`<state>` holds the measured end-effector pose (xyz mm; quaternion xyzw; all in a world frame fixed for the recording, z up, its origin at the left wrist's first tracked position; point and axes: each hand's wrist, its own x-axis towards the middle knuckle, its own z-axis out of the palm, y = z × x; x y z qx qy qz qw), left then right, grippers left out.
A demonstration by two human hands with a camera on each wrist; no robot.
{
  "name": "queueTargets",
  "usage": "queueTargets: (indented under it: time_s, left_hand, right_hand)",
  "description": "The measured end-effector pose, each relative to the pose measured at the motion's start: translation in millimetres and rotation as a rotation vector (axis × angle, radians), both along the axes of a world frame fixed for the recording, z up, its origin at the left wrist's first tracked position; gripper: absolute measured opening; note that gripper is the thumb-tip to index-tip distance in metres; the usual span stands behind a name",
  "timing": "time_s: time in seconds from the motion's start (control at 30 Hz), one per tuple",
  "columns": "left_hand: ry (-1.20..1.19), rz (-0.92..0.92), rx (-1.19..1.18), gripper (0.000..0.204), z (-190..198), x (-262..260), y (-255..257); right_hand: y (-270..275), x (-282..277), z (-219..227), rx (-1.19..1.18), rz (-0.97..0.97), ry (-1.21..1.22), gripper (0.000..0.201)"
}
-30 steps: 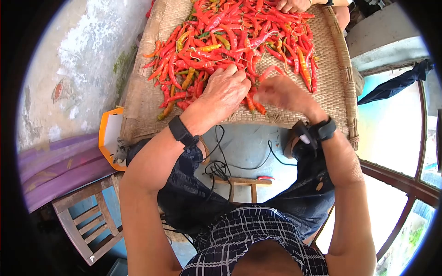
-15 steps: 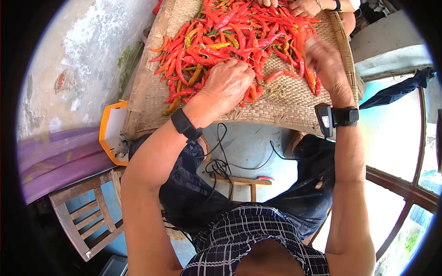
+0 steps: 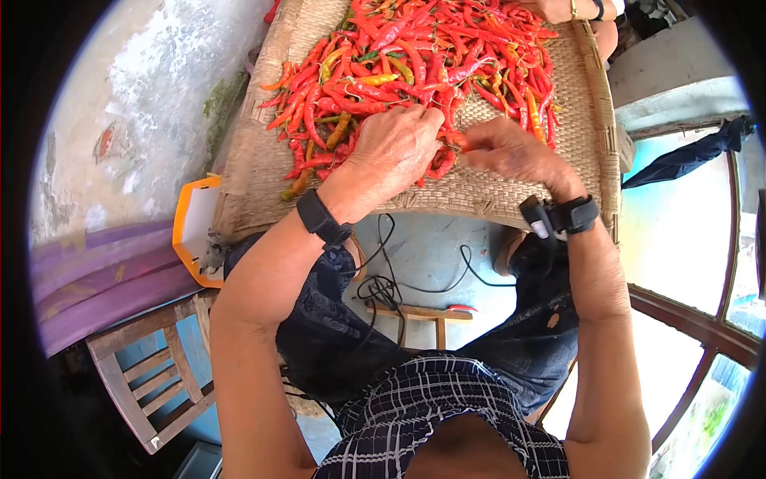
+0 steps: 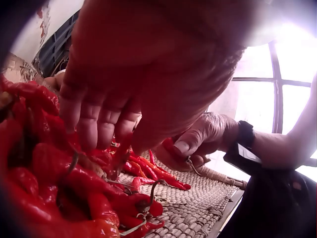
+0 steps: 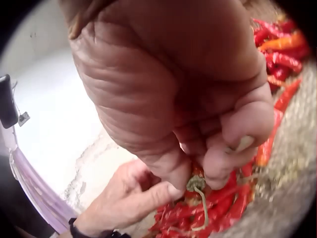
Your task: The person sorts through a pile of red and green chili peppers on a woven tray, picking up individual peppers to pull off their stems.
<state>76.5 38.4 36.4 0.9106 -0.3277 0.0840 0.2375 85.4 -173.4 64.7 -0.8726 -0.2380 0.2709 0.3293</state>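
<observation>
My left hand is over the near edge of a pile of red peppers. In the left wrist view its fingers bend down around red peppers, one of which stands between thumb and fingers. Just to its right, my right hand pinches a red pepper near its stem. The right wrist view shows that pepper's green cap and curved stem between thumb and fingertips, with my left thumb close beside it. Most of the pinched pepper is hidden by the fingers.
The peppers lie on a woven tray. Another person's hand is at its far right. An orange-edged container stands left, a wooden chair lower left. Black cables and a small wooden stool are below.
My right hand has come back from the right side of the pile to beside my left hand, now with a pepper. My left hand has barely moved.
</observation>
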Motion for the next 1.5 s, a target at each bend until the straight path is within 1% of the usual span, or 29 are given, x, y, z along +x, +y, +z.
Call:
queueTargets:
  time_s: [0.07, 0.13, 0.17, 0.23, 0.27, 0.33, 0.37, 0.4, 0.47, 0.57, 0.7, 0.77, 0.8, 0.87, 0.9, 0.93, 1.0, 1.03, 1.07, 1.13, 1.17, 1.2, 1.23, 1.27, 1.3, 1.37, 1.4, 1.47, 1.5]
  left_hand:
    - [0.021, -0.005, 0.003, 0.018, 0.3, -2.5, 1.6]
    - [0.044, -0.029, -0.009, 0.022, 0.9, -4.4, 0.2]
    - [0.043, -0.028, -0.010, 0.022, 0.6, -5.8, 0.1]
    - [0.046, -0.162, 0.081, 0.020, -2.0, -10.1, -0.6]
    - [0.045, -0.164, 0.081, 0.020, -5.0, -11.7, -0.3]
    - [-0.012, -0.239, 0.169, 0.016, -15.7, -14.4, 1.0]
    - [-0.038, -0.212, 0.231, 0.012, -18.6, -14.9, -2.3]
    - [-0.036, -0.215, 0.233, 0.012, -21.1, -15.0, -2.3]
    - [-0.058, -0.201, 0.256, 0.008, -19.8, -15.5, -3.4]
    - [-0.064, -0.214, 0.252, 0.006, -18.0, -14.1, -2.3]
    - [-0.034, -0.188, 0.154, 0.006, -11.6, -10.8, -1.3]
    - [0.087, -0.127, 0.022, 0.007, -5.4, -6.1, -0.7]
    - [0.087, -0.121, 0.023, 0.007, -1.4, -4.3, 0.8]
    - [0.222, -0.032, -0.075, 0.007, 7.3, -0.5, 2.1]
    - [0.238, 0.015, -0.074, 0.009, 5.6, 2.5, 3.0]
    - [0.239, 0.012, -0.073, 0.009, 6.8, 3.3, 3.8]
    - [0.243, 0.022, -0.192, 0.010, 10.0, 4.9, 5.3]
    - [0.238, 0.011, -0.227, 0.009, 9.2, 6.0, 5.9]
    - [0.240, 0.009, -0.227, 0.009, 8.7, 7.3, 5.7]
    - [0.351, -0.005, -0.301, 0.008, 8.8, 9.3, 4.5]
    - [0.353, -0.007, -0.301, 0.008, 8.0, 9.3, 3.1]
    - [0.391, -0.038, -0.366, 0.008, 7.1, 9.6, 1.4]
    - [0.430, -0.071, -0.429, 0.008, 6.7, 10.5, -0.2]
    - [0.433, -0.077, -0.425, 0.008, 6.8, 11.0, -1.5]
    - [0.484, -0.085, -0.438, 0.008, 7.0, 11.0, -2.3]
    - [0.540, -0.088, -0.451, 0.009, 4.8, 9.7, -2.2]
    - [0.511, -0.093, -0.430, 0.010, 3.5, 9.6, -1.7]
    - [0.480, -0.097, -0.409, 0.011, 7.3, 7.8, -0.1]
    - [0.383, -0.072, -0.313, 0.012, 10.6, 6.0, 2.9]
  right_hand:
    - [-21.7, 13.4, -1.4, -0.005, -0.025, 0.052, 0.023]
    - [-35.7, 23.2, 9.0, 0.379, -0.491, 0.052, 0.027]
    - [-35.4, 27.9, 8.1, 0.378, -0.489, 0.051, 0.027]
    - [-34.5, 33.3, 2.7, 0.847, -0.826, -0.098, 0.028]
    - [-34.2, 32.5, -4.1, 0.847, -0.828, -0.101, 0.028]
    - [-33.2, 28.4, -30.0, 0.199, -0.448, -0.274, 0.027]
    - [-32.3, 24.6, -44.2, 0.084, -0.266, -0.483, 0.025]
    - [-31.9, 20.7, -58.4, -0.043, -0.127, -0.775, 0.016]
    - [-20.8, 6.8, -58.3, -0.324, -0.164, -0.634, 0.017]
    - [-14.6, 5.8, -55.4, -0.393, -0.164, -0.629, 0.011]
    - [-21.5, 2.9, -41.0, -0.380, -0.129, -0.595, 0.007]
    - [-31.6, 3.8, -25.4, -0.233, -0.081, -0.464, 0.009]
    - [-32.5, 5.1, -19.6, -0.231, -0.076, -0.465, 0.009]
    - [-33.9, 6.7, -8.4, -0.154, -0.132, -0.192, 0.014]
    - [-34.7, 6.8, -1.7, -0.116, -0.135, -0.060, 0.016]
    - [-35.3, 6.9, 0.9, -0.116, -0.139, -0.060, 0.016]
    - [-37.3, 10.3, 4.1, -0.015, -0.210, 0.011, 0.015]
    - [-39.2, 16.7, 11.0, 0.033, -0.313, 0.052, 0.020]
    - [-41.4, 23.2, 8.0, 0.033, -0.316, 0.054, 0.020]
    - [-42.3, 32.0, 4.3, 0.916, -0.753, -0.035, 0.029]
    - [-40.6, 31.2, 3.4, 0.793, -0.738, -0.186, 0.040]
    - [-35.2, 27.8, -1.7, 0.794, -0.742, -0.186, 0.040]
    - [-24.1, 20.9, -7.9, 0.612, -0.541, -0.251, 0.036]
    - [-13.8, 13.7, -13.5, 0.429, -0.340, -0.310, 0.033]
    - [-4.2, 7.3, -17.7, 0.430, -0.346, -0.309, 0.033]
    - [9.9, -3.4, -23.8, 0.260, -0.118, -0.302, 0.025]
    - [10.0, -5.6, -22.4, 0.259, -0.118, -0.298, 0.025]
    - [8.7, -6.9, -12.0, 0.148, -0.147, -0.039, 0.020]
    - [4.6, -7.2, -6.6, 0.167, -0.131, 0.059, 0.018]
